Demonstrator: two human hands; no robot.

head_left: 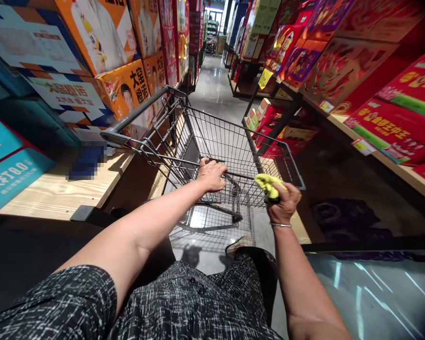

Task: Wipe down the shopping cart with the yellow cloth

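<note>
A dark grey wire shopping cart (219, 130) stands sideways before me, its handle to the left. My left hand (212, 175) is on the near top rail of the basket, fingers bent over the bar. In my right hand (286, 200) a bunched yellow cloth (269, 183) is gripped, close to the near right corner of the cart; a dark patch shows at its underside. Through the basket's wire mesh the floor is visible.
Orange drink cartons (122, 89) are stacked on the left, above a wooden shelf (56, 193) with teal boxes. Red gift boxes (386, 123) fill the right shelf, and a yellow price tag (265, 79) sticks out there. A shiny aisle floor (212, 80) runs ahead between the shelves.
</note>
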